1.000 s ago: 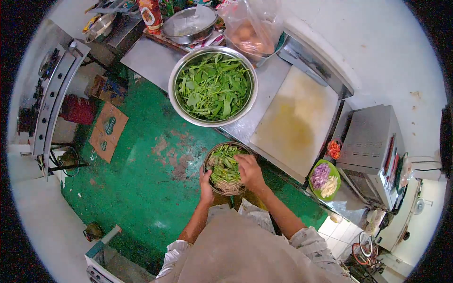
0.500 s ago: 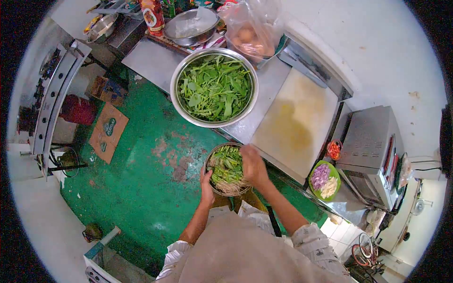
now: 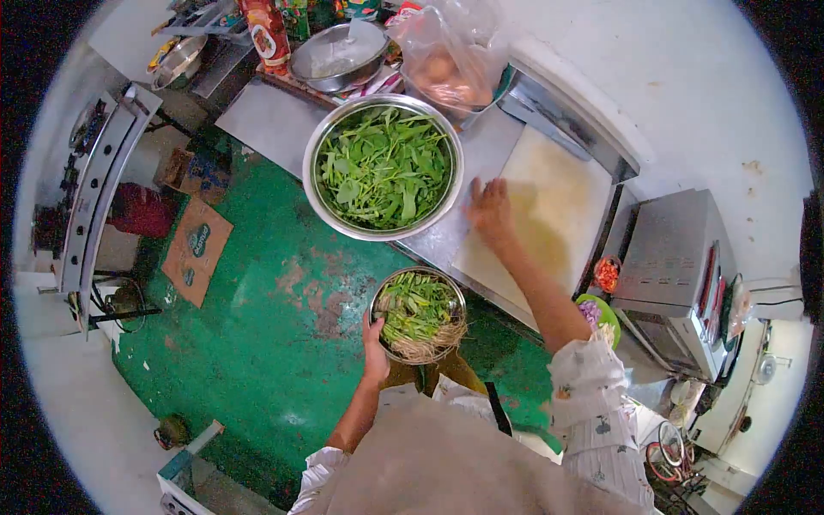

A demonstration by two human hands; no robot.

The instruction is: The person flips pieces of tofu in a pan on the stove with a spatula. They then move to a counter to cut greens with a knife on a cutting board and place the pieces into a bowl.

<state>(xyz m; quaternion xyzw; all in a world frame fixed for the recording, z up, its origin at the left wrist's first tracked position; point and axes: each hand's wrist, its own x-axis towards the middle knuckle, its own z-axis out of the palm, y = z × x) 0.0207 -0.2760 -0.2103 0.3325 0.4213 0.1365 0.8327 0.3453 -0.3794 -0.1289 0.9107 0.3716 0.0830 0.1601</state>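
My left hand (image 3: 374, 348) grips the left rim of a small metal bowl (image 3: 464, 302). In that bowl lie cut green stems and leaves (image 3: 421, 300), with pale stringy roots (image 3: 433, 342) at the near side. Over the left edge of the white cutting board (image 3: 558, 184) is my right hand (image 3: 491, 210), its fingers apart and nothing visible in them. Whether it touches the board I cannot tell. Left of that hand, a large metal bowl (image 3: 311, 193) full of leafy greens (image 3: 386, 167) stands on the metal counter.
Wet yellowish stains mark the board; a cleaver-like blade (image 3: 549, 124) lies behind it. Right are chopped red chilies (image 3: 607, 275), a green plate (image 3: 611, 319) partly behind my arm, and a microwave (image 3: 665, 283). A bag of eggs (image 3: 446, 73) and a steel basin (image 3: 339, 60) stand at the back.
My right hand has left the small bowl and moved up and right to the cutting board. My left hand still holds the bowl, and its roots show more now.
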